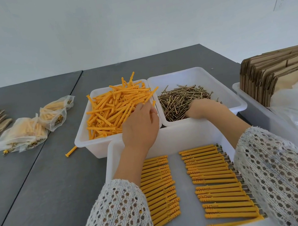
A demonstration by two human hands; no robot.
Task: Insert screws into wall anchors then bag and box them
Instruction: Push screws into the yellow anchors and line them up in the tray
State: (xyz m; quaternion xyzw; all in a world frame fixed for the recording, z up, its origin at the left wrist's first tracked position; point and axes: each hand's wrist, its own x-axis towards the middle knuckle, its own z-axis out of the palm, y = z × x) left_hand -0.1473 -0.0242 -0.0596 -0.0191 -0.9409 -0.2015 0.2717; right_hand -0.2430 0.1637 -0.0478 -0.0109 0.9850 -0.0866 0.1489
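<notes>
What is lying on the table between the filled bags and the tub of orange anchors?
In the head view, one loose orange anchor lies on the grey table there, beside the tub.

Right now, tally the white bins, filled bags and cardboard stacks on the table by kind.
White bins: 4
Filled bags of anchors: 3
Stacks of flattened cardboard boxes: 2
Total: 9

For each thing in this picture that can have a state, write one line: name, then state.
Anchor bin: heaped full.
Screw bin: partly filled.
Front tray: holds two rows of assembled anchors.
Bags: filled.
Cardboard boxes: flat, unfolded.
Left hand: reaching into anchors.
Right hand: curled in screws.
</notes>
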